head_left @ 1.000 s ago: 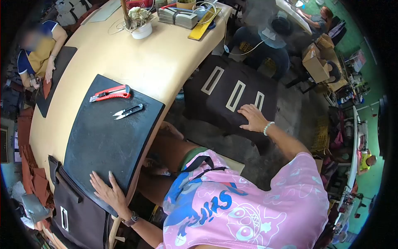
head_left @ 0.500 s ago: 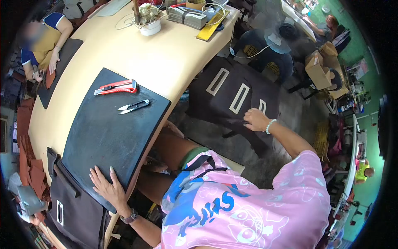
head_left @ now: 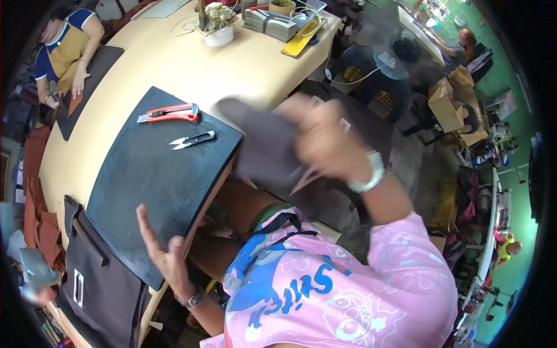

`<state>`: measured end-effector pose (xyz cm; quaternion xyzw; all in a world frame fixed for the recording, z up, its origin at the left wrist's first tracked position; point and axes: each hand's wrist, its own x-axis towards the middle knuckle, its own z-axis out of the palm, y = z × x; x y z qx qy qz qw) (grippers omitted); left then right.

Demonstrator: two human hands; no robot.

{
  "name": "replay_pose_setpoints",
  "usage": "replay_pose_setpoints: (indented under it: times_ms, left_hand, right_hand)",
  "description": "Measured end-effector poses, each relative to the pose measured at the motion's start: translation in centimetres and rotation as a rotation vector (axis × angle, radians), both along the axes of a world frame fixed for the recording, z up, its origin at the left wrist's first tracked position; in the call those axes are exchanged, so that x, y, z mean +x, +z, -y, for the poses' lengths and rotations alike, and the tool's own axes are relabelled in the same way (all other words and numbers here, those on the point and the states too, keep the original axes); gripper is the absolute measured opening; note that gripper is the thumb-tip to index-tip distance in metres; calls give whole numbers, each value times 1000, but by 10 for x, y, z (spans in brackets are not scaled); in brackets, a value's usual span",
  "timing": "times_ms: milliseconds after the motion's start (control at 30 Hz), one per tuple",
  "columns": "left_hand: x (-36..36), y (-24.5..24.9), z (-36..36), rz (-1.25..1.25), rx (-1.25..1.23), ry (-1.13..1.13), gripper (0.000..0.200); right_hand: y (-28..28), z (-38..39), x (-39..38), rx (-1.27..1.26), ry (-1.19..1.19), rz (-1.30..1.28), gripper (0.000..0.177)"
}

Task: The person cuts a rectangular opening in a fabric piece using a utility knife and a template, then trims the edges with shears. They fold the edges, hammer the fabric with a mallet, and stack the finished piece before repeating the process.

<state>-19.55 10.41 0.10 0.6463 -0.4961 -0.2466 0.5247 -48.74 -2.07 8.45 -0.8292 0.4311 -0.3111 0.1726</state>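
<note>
My right hand [head_left: 331,139], smeared by motion, is closed on a dark brown leather-like piece [head_left: 264,145] beside the table's edge. Part of that piece overlaps the corner of the black cutting mat [head_left: 145,180] in this view. Over the mat's near edge, my left hand [head_left: 165,255] is raised with its fingers apart and nothing in it. On the mat lie a red utility knife [head_left: 168,113] and small thread snips [head_left: 192,140]. Behind my right hand, more dark brown pieces [head_left: 371,127] with pale rectangular frames are partly hidden.
A stack of dark brown pieces [head_left: 107,284] lies at the table's lower left. At the far left, a co-worker [head_left: 72,52] handles a reddish-brown piece on another dark mat. A white pot [head_left: 219,36] and a yellow tool [head_left: 301,39] stand at the table's far end.
My right hand has come up and toward the table with a dark brown piece from the pile. My left hand has lifted off the mat.
</note>
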Motion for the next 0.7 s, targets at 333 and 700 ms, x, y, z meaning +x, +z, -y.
replay_pose_setpoints:
  times_ms: [333,700]
  left_hand:
    - [2,9,-12,-608,-156,244,12]
    - [96,70,-18,120,-86,445,12]
  right_hand:
    - [-32,-36,154,446,639,350,28]
    - [-59,-12,131,584,708,109,20]
